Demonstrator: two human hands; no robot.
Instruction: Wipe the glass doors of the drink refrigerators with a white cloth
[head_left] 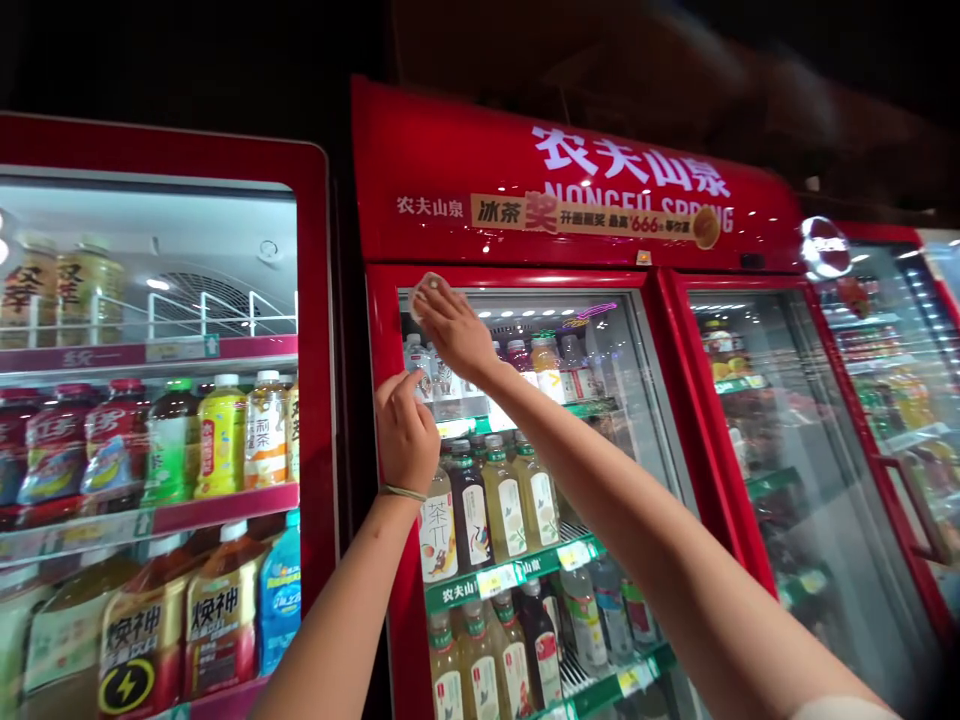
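My right hand [457, 330] reaches up to the top left corner of a red-framed glass fridge door [517, 278]. Its fingers press a small pale wipe [424, 298] against the glass near the frame. Just below, my left hand [407, 428] is raised at the door's left edge with its fingers curled. Whether it grips the frame or something small cannot be seen. A thin band [403, 491] circles the left wrist. Behind the glass, bottled drinks [512, 500] stand on shelves with green price strips [517, 572].
A second drinks fridge [315, 300] with rows of bottles stands close on the left, across a narrow dark gap. To the right are another glass door [757, 440] and a further fridge with a red handle [911, 510]. A lit red sign panel [480, 150] runs overhead.
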